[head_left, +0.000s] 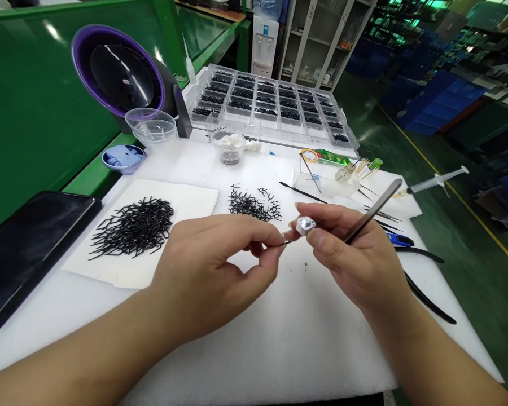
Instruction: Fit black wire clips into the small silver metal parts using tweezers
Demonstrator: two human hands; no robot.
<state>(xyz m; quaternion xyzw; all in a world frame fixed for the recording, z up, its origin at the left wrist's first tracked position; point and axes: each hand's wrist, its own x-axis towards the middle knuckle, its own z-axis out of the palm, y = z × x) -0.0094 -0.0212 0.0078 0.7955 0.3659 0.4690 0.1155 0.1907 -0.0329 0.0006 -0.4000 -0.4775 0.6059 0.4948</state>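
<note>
My left hand is closed in a pinch on a thin black bent piece, its tip close to my right fingers. Between the thumb and fingers of my right hand sits a small silver metal block with a shiny top. Metal tweezers also rest in that hand, pointing up and to the right. Behind my hands lies a small loose group of black bent pieces. A bigger pile of such pieces is on a white sheet at the left.
A clear compartment tray of black pieces stands at the back. Left are a purple-rimmed fan, clear cups and a black phone-like slab. Right are a syringe, a blue-handled tool and black curved handles.
</note>
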